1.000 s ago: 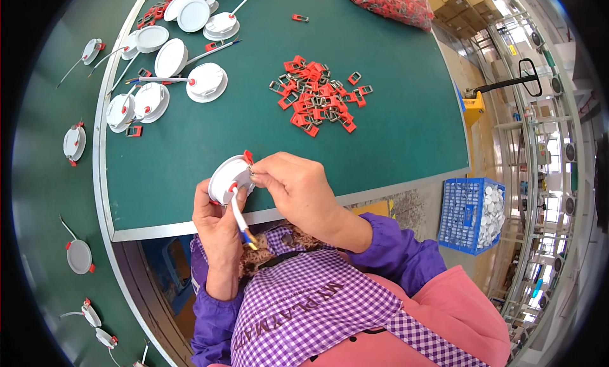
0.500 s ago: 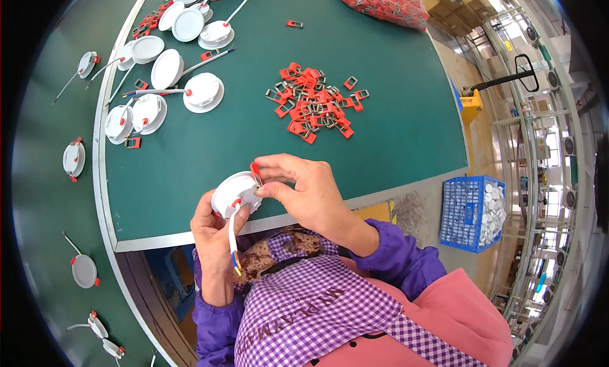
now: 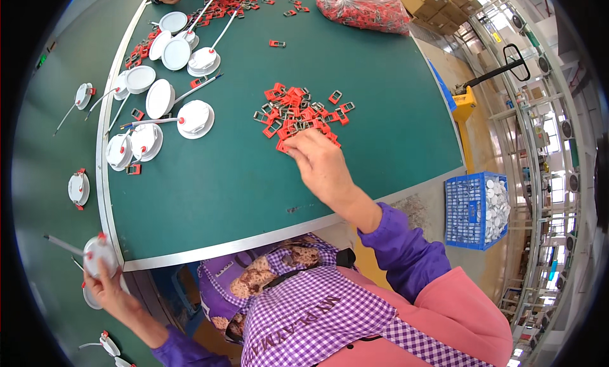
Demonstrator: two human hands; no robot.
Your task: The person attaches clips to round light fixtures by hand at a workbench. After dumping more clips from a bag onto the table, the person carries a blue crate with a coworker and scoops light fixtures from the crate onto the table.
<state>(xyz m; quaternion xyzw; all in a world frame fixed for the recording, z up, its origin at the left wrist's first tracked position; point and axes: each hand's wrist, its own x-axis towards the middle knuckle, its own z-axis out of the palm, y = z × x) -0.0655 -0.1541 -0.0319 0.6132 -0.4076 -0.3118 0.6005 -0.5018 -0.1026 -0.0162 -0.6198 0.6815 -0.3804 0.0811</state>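
Head view: the left hand (image 3: 119, 301) is clamped on a round white lamp (image 3: 99, 258) at its fingertips, by the left edge of the tabletop (image 3: 399, 126); the right hand (image 3: 323, 168) bends over the near side of the red clips (image 3: 293, 107), its grip impossible to tell.

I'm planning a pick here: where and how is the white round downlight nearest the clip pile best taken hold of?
Probably across opposite edges of the round flange, coming from above and the right: the white downlight lies back-up, so the flange sits low as its widest part, and its cable runs off leftward, where more downlights lie.
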